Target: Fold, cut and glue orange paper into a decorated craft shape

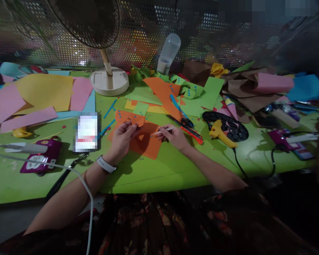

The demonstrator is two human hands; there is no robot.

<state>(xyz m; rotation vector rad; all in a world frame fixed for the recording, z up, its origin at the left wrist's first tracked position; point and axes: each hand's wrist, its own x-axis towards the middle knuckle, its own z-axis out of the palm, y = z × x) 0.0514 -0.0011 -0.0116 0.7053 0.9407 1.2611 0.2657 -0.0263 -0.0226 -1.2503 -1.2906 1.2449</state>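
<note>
My left hand [123,138] pinches a small folded orange paper piece [136,120] dotted with blue, held just above a larger orange sheet [146,141] on the green table [154,170]. A white watch sits on that wrist. My right hand [174,136] is closed around a thin white stick [163,131] whose tip points left toward the orange piece. Blue-handled scissors [182,115] and an orange cutter [192,134] lie just beyond my right hand.
A yellow glue gun [219,132] rests on a black tray [232,127] at right, its cord running off the table's front edge. A fan base [109,81], a plastic bottle [168,53], a phone [87,131], a purple pouch [41,156] and coloured paper sheets surround the work spot.
</note>
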